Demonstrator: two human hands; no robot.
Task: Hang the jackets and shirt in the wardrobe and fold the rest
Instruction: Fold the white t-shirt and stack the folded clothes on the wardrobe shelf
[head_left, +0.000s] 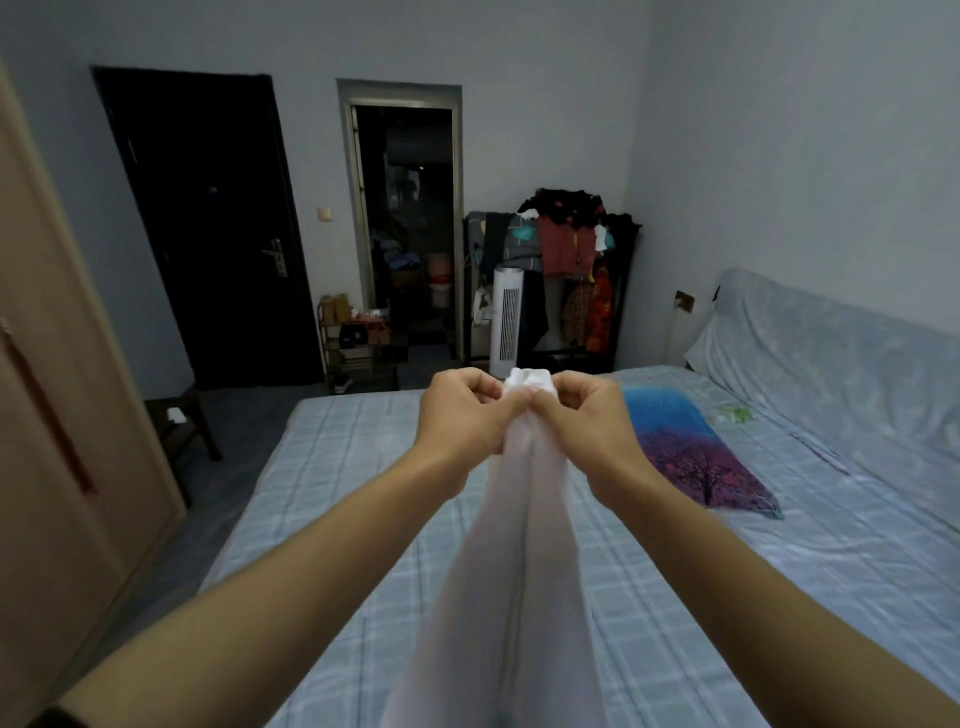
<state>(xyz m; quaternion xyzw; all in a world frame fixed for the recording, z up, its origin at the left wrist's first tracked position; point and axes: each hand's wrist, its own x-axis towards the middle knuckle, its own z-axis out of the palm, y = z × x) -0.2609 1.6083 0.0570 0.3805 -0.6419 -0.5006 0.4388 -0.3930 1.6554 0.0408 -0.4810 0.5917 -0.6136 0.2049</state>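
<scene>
A long white garment (511, 561) hangs down toward me from both hands, held up over the bed. My left hand (465, 413) and my right hand (584, 413) sit side by side and both pinch its bunched top edge. The cloth falls in two narrow lengths with a dark fold line between them. Its lower end runs out of the bottom of the view. The wooden wardrobe (62, 415) stands at the left with its door closed.
The bed (332, 499) with a blue checked sheet fills the foreground. A blue and purple tree-print cloth (685, 452) lies on it at the right. A loaded clothes rack (566, 270), a white tower fan (506, 322), a shoe rack (358, 343) and a dark door (208, 228) stand beyond.
</scene>
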